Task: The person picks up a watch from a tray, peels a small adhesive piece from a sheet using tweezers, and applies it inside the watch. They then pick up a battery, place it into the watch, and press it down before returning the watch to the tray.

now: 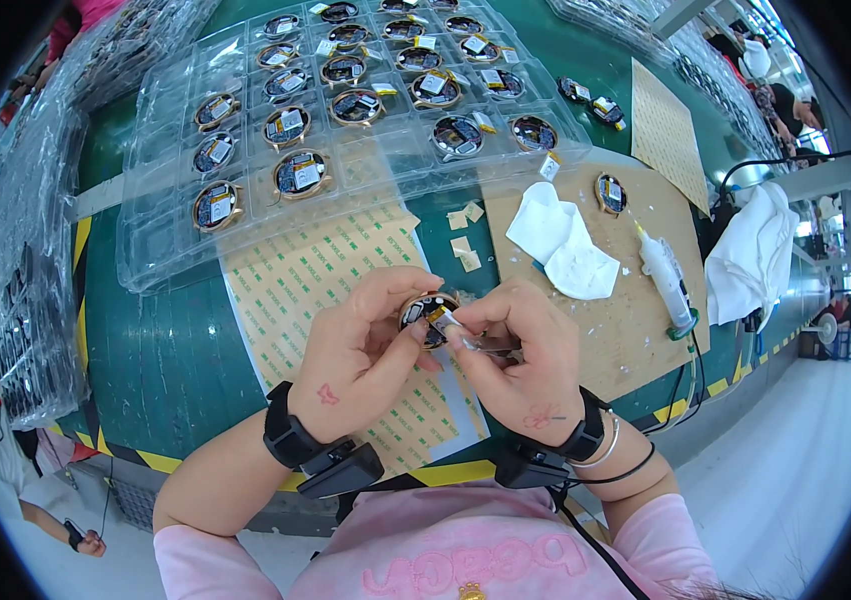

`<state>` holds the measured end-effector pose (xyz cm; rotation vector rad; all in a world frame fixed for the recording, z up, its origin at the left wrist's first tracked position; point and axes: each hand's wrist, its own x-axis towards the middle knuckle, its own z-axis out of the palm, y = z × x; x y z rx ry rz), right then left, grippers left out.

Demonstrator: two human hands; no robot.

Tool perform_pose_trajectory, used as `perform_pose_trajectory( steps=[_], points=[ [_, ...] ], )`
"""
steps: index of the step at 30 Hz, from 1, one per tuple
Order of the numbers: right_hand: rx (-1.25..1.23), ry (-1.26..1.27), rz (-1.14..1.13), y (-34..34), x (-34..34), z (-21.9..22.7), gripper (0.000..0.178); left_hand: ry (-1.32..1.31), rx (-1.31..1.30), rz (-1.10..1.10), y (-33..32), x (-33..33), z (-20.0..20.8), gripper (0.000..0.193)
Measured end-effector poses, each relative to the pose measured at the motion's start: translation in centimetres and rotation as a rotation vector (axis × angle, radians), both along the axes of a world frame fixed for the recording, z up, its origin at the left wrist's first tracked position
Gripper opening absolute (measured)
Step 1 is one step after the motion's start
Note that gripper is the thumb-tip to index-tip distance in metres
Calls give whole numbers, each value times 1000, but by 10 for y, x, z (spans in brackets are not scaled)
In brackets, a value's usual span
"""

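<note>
My left hand (pixel 362 335) is closed round the rim of a round watch case (pixel 411 312), its dark circuit board facing up. A small silver battery with yellow tape (pixel 441 319) lies at the right side of the board, tilted. The fingers of my right hand (pixel 520 345) are pinched together at the battery's edge. Thin metal tweezers (pixel 493 347) show under those fingers, their tips partly hidden. Both hands meet above a sheet of tan adhesive backing paper (pixel 290 300) on the green table.
A clear plastic tray (pixel 160 240) holds several watch cases beyond my hands. On the right, a brown board (pixel 635 340) carries white cloth pieces (pixel 565 245), another watch case (pixel 610 193) and a white glue gun-like tool (pixel 663 270) with a cable. Stacked clear trays (pixel 30 250) stand left.
</note>
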<state>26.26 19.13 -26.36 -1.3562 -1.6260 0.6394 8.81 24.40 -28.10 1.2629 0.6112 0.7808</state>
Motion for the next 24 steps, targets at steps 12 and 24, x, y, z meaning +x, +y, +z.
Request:
perform_pose_trajectory(
  steps=[12,24],
  points=[
    [24,2,-9,2,2,-3,24,16,-43,-10,-2,1,5,40],
    [76,-141,-5,5,0,1,18,77,-55,19,-4,0,8,39]
  ],
)
